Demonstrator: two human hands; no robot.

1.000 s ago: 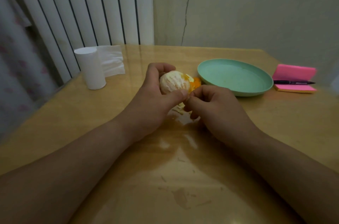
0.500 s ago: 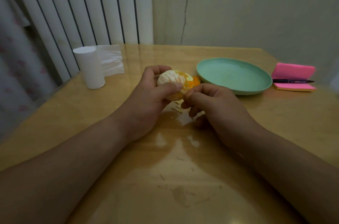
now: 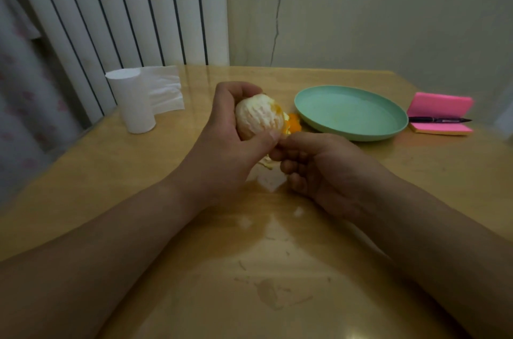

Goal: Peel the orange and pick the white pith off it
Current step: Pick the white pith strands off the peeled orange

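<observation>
My left hand is wrapped around the orange, which is mostly peeled and pale with white pith. A flap of orange peel still hangs on its right side. My right hand sits just right of and below the fruit, its thumb and forefinger pinched together at the orange's lower right edge, touching my left thumb. What the fingertips pinch is too small to make out. Scraps of peel or pith lie on the table under the hands.
A green plate sits to the right of the orange. Farther right lie pink sticky notes with a black pen on top. A white tissue roll stands at the back left, near the table's edge and a radiator.
My left hand has lifted and turned the orange a little. My right fingers have moved up to its lower right edge and stay pinched there.
</observation>
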